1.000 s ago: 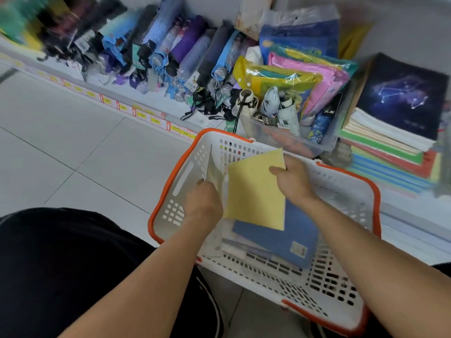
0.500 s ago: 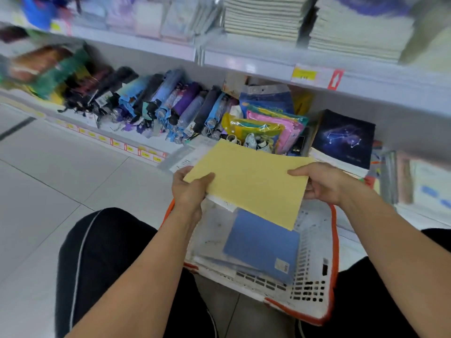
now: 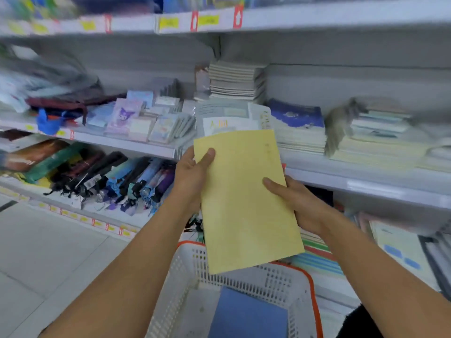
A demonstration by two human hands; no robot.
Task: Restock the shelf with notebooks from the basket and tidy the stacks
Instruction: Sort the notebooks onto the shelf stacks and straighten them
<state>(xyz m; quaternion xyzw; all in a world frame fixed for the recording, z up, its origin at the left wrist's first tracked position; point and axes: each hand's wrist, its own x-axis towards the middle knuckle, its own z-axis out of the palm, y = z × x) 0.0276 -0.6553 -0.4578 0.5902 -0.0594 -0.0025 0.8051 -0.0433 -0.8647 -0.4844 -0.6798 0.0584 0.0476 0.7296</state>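
Nearest: white basket w/ orange rim [image 3: 244, 276] on floor, blue notebook [image 3: 246, 313] lying flat inside. Above it, yellow notebook [image 3: 246, 203] held up in air btwn basket and mid shelf [image 3: 341, 176], tilted, top edge at the shelf's front lip. Left hand [image 3: 192, 181] grips its upper left edge, thumb on the front cover, fingers behind. Right hand [image 3: 300, 203] grips the right edge lower down, thumb across the cover. Left, low: folded umbrellas [image 3: 117, 181] in a row. Far, on mid shelf: notebook stacks [image 3: 300, 132] right behind the yellow one, small character pads [image 3: 127, 115] to the left. Edges of pic blurred.
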